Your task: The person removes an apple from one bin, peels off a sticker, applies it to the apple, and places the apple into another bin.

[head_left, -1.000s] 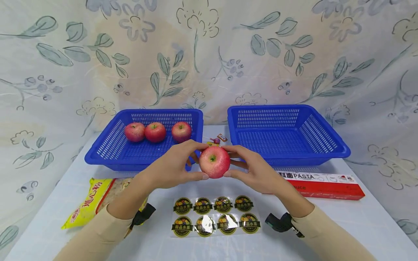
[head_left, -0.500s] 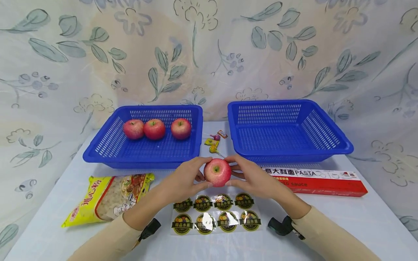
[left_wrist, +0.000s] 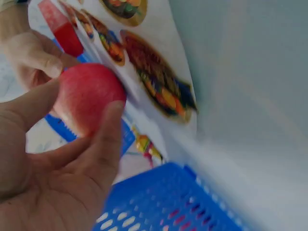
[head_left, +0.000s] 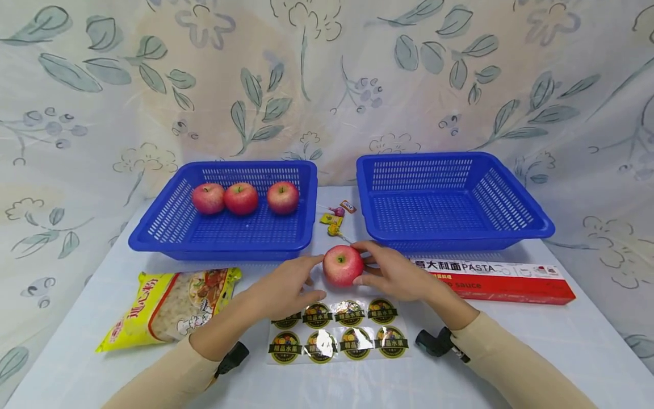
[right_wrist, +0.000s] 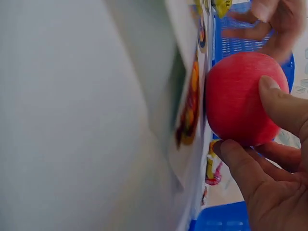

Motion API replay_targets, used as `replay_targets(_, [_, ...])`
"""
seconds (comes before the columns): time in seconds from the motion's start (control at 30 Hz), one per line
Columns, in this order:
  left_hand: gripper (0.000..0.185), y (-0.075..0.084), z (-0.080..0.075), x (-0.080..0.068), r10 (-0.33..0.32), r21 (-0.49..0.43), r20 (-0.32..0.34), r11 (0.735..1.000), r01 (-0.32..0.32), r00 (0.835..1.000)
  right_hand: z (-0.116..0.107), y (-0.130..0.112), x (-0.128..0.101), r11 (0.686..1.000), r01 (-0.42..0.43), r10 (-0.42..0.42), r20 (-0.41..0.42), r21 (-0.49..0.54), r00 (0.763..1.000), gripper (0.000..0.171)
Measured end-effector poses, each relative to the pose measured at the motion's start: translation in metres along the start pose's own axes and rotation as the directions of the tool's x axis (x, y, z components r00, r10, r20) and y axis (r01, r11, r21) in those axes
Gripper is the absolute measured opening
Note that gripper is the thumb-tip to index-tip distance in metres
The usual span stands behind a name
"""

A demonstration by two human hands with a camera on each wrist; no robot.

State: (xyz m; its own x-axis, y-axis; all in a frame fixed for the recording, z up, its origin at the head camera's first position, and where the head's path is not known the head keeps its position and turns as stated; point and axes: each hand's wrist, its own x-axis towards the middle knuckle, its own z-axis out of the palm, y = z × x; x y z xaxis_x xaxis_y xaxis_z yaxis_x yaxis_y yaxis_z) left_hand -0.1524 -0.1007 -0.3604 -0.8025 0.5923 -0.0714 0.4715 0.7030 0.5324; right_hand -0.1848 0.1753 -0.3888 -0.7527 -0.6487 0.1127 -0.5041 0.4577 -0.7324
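Right hand (head_left: pixel 395 275) curled round the round red apple (head_left: pixel 343 265), thumb and fingers clamped on its right side. Left hand (head_left: pixel 283 289) at the apple's left side, thumb and forefinger touching it, fingers fairly loose; the left wrist view shows them cupping the fruit. Apple sits low, just above or on the white table (head_left: pixel 536 346); contact cannot be told. It is right behind the clear sheet of round black-and-gold stickers (head_left: pixel 338 334).

Beyond: left blue slatted plastic basket (head_left: pixel 174 236) with three red apples (head_left: pixel 244 197), empty right blue plastic basket (head_left: pixel 531 227), small candy wrappers (head_left: pixel 334 218) between them. Yellow noodle bag (head_left: pixel 166 307) to the left, red-and-white pasta box (head_left: pixel 495 279) to the right.

Risk: the round fruit could roll forward onto the stickers or off toward the wrappers if both grips loosen together. A sleeve dragging could crease the sheet.
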Motion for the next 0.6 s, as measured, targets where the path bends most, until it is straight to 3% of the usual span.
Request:
replay_targets(0.17, [0.066, -0.004, -0.004, -0.022, -0.126, 0.175, 0.006, 0.977, 0.123, 0.992, -0.006, -0.007, -0.006, 0.996, -0.038, 0.037, -0.015, -0.083, 0.999, 0.075])
replay_targets(0.33, [0.076, -0.011, -0.007, -0.045, -0.199, 0.204, 0.013, 0.960, 0.192, 0.980, -0.011, -0.021, -0.017, 0.967, -0.021, 0.008, -0.049, -0.254, 0.999, 0.074])
replay_targets(0.5, [0.069, -0.017, -0.007, -0.057, -0.186, 0.195, 0.047, 0.965, 0.174, 0.981, -0.010, -0.036, -0.021, 0.890, 0.041, -0.116, -0.138, -0.454, 0.984, 0.055])
replay_targets(0.6, [0.062, -0.022, -0.003, -0.062, -0.170, 0.176, 0.038, 0.971, 0.161, 0.985, -0.004, -0.045, -0.013, 0.867, 0.094, -0.196, -0.161, -0.489, 0.967, 0.040])
